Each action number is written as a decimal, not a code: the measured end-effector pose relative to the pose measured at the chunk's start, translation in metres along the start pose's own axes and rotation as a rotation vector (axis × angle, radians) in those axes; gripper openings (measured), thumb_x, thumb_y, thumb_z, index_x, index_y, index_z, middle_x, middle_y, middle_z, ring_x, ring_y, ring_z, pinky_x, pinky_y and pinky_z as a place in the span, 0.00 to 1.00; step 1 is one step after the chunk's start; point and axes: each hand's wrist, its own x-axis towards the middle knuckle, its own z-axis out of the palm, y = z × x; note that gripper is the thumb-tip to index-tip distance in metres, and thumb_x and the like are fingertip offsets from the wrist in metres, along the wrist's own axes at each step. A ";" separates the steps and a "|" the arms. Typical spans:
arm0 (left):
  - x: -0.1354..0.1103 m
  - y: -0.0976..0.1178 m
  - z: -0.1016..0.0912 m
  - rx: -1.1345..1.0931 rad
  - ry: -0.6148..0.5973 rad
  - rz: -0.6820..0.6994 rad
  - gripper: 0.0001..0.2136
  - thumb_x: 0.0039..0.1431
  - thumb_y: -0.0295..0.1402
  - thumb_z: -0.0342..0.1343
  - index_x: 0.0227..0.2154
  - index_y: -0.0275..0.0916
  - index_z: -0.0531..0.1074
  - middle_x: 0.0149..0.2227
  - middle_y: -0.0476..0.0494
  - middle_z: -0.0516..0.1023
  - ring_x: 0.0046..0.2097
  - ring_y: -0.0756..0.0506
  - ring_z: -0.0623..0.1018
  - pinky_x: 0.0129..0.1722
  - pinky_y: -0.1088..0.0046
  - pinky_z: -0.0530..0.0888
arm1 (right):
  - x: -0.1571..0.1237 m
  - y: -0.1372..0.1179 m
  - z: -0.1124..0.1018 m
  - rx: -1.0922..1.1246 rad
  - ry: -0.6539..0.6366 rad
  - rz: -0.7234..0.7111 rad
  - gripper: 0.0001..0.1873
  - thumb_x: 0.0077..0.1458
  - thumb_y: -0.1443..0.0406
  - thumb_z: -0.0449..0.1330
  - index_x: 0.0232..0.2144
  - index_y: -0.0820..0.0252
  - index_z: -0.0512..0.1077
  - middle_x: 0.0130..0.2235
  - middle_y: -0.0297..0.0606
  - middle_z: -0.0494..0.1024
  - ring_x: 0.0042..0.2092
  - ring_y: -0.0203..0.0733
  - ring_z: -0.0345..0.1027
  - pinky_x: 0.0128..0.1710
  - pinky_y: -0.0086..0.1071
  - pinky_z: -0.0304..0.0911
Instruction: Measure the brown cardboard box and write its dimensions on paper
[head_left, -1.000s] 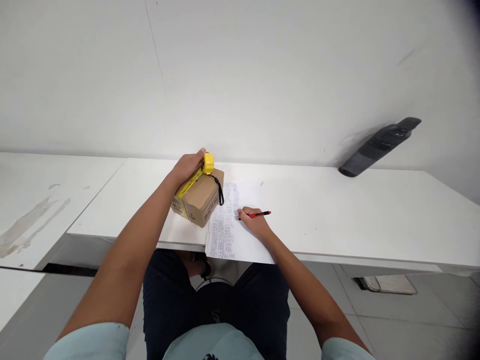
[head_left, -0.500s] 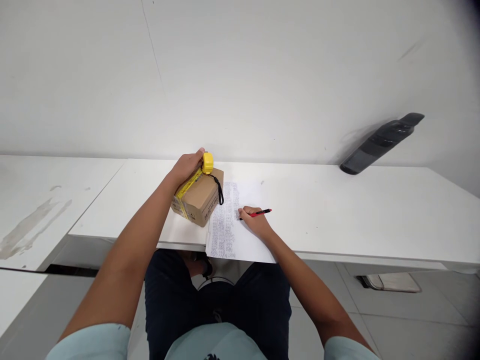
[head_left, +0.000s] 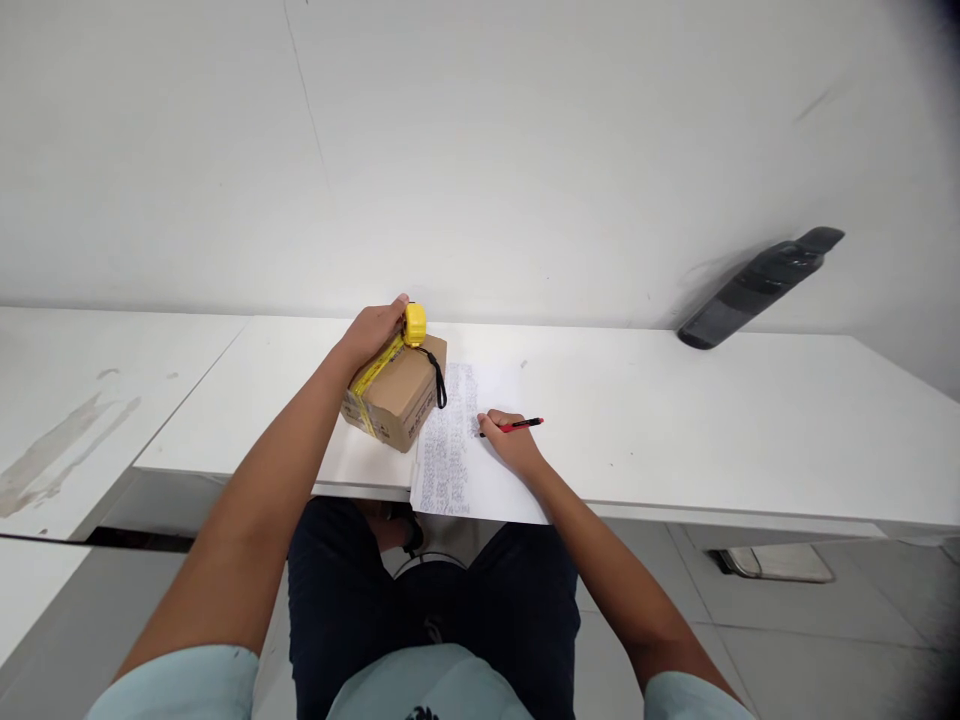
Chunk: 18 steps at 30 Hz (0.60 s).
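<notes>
My left hand (head_left: 375, 330) is closed at the far side of a small cardboard box (head_left: 405, 385), its fingers against a yellow tape measure (head_left: 415, 325). The yellow blade lies across the box's top and bends down its near side. A black wrist strap (head_left: 436, 380) hangs from the tape measure over the box's right edge. In my right hand (head_left: 511, 440) a red and black pen (head_left: 525, 425) is pinched, its tip at the paper. The sheet of paper (head_left: 499, 485) lies beside the box, its left part covered in dense handwriting, its near end past the table edge.
A black wrapped bottle-shaped thing (head_left: 739, 300) leans against the wall on the right of the white table (head_left: 675, 430). At left, another table section (head_left: 60, 370) has a grey worn patch. A flat metallic thing (head_left: 780, 563) is below the table at right.
Almost nothing differs. The view has shifted very slightly; both hands, the box, the tape measure and the pen keep their places.
</notes>
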 end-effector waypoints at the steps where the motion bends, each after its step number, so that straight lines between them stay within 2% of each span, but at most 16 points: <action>1: 0.001 0.000 0.000 0.016 -0.002 0.013 0.29 0.54 0.62 0.50 0.29 0.37 0.76 0.32 0.39 0.80 0.32 0.41 0.76 0.32 0.66 0.69 | 0.000 0.000 0.000 -0.001 -0.008 0.000 0.21 0.56 0.53 0.54 0.16 0.55 0.60 0.20 0.31 0.66 0.26 0.39 0.59 0.29 0.33 0.54; 9: 0.002 -0.002 0.000 0.032 -0.035 0.032 0.31 0.52 0.65 0.48 0.32 0.37 0.76 0.35 0.39 0.80 0.33 0.41 0.76 0.33 0.66 0.69 | 0.000 0.000 0.000 -0.008 0.013 0.022 0.20 0.56 0.51 0.52 0.18 0.55 0.64 0.20 0.32 0.66 0.29 0.41 0.62 0.31 0.33 0.57; 18: 0.002 -0.002 0.000 0.028 -0.024 0.030 0.30 0.53 0.63 0.50 0.31 0.37 0.76 0.34 0.39 0.80 0.33 0.42 0.75 0.33 0.67 0.69 | 0.000 -0.001 -0.001 -0.008 0.029 0.039 0.20 0.56 0.52 0.53 0.17 0.55 0.62 0.21 0.32 0.67 0.28 0.40 0.61 0.30 0.33 0.56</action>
